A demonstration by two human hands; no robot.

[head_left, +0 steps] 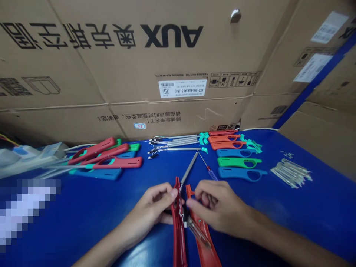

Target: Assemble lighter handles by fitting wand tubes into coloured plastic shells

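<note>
My left hand [158, 204] grips the dark red shell [179, 233] between thumb and fingers, holding it lengthwise in front of me, its near end running out of view. My right hand [218, 207] is placed at the far end of the orange shell [210, 248], fingers curled; I cannot tell whether they are closed on it. The two shells lie side by side, near each other. Between them, white wires [181, 211] run back from a metal tube [190, 167], which slants away from me to the right. A clear container [199, 233] lies at a slant over the orange shell.

Layout of the blue table [150, 168]: a screwdriver [212, 173] lies just beyond my right hand, tip near the end of the metal tube. Behind it, a row of wired tubes [180, 142] lies beside small green pieces [204, 138]. To the right, a column of coloured shells [232, 162] and, farther right, a pile of clear containers [290, 172]. To the left, a group of lighters [116, 162] lies near a power strip [52, 152]. A cardboard box [133, 66] stands at the rear.
</note>
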